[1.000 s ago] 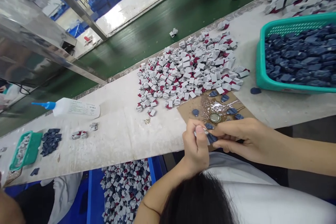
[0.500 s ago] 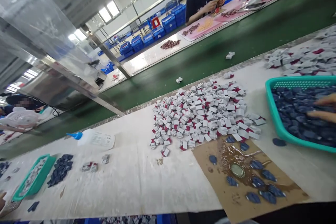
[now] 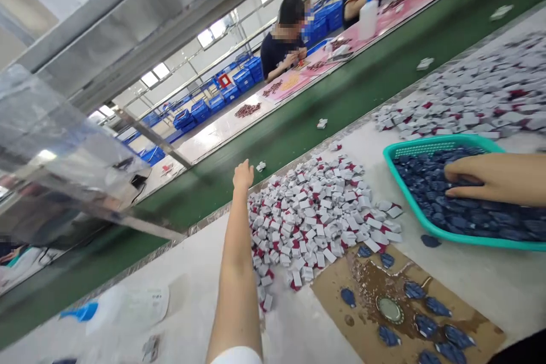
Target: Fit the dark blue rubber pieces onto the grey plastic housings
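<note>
My left arm reaches up from the bottom across the table. At its end my left hand (image 3: 243, 175) is over the near edge of the green belt, open as far as its small visible fingers show. Right beside it on the belt lies a small whitish piece (image 3: 261, 166). My right hand (image 3: 471, 179) rests in a teal plastic basket (image 3: 409, 210), thumb and fingers apart, tips touching dark blue flat pieces (image 3: 420, 179). Between the hands spreads a pile of white-and-maroon pieces (image 3: 315, 210). Several blue pieces (image 3: 426, 325) lie on a wet brown board (image 3: 341, 335) around a round disc (image 3: 390, 309).
A green conveyor belt (image 3: 362, 88) runs behind the table, carrying other whitish pieces (image 3: 322, 123). A bottle with a blue nozzle (image 3: 123, 307) lies at lower left. Another white pile (image 3: 478, 91) is behind the basket. A metal post (image 3: 149, 224) stands at left. Co-workers (image 3: 284, 40) sit across the belt.
My left arm has come into view, stretched to the belt, and a whitish piece now lies by that hand. More of my right hand shows in the basket. The whole view has shifted.
</note>
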{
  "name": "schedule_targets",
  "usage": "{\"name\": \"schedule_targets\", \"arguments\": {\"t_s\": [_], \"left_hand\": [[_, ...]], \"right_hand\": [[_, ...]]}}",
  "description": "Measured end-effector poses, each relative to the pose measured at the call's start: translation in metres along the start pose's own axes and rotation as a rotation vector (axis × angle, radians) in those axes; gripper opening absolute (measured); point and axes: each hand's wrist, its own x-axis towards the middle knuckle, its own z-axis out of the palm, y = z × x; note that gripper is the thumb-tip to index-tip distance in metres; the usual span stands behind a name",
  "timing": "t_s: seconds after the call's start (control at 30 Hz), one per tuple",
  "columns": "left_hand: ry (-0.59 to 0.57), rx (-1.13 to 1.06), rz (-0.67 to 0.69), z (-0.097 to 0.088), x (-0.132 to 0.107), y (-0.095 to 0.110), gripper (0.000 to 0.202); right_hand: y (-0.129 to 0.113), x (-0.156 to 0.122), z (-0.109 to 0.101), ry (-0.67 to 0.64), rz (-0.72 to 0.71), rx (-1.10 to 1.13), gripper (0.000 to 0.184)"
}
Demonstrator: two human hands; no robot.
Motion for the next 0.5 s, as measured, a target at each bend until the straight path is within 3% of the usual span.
{"name": "schedule_targets", "arguments": {"t_s": [0.1, 0.2, 0.37, 0.5], "left_hand": [[-0.146, 0.109, 0.031, 0.018, 0.048, 0.019, 0.03], [-0.251, 0.166, 0.028, 0.024, 0.067, 0.015, 0.027], [-0.289, 0.088, -0.037, 0.02, 0.061, -0.006, 0.027], [-0.137, -0.182, -0.043, 0.006, 0.037, -0.008, 0.023]], "right_hand": [[-0.015, -0.017, -0.011, -0.087, 0.015, 0.011, 0.007], [-0.025, -0.031, -0.013, -0.076, 0.023, 0.008, 0.011], [-0.029, -0.039, -0.011, -0.006, -0.012, 0.048, 0.018], [-0.038, -0.048, -0.02, 0.095, -0.02, 0.13, 0.022]]}}
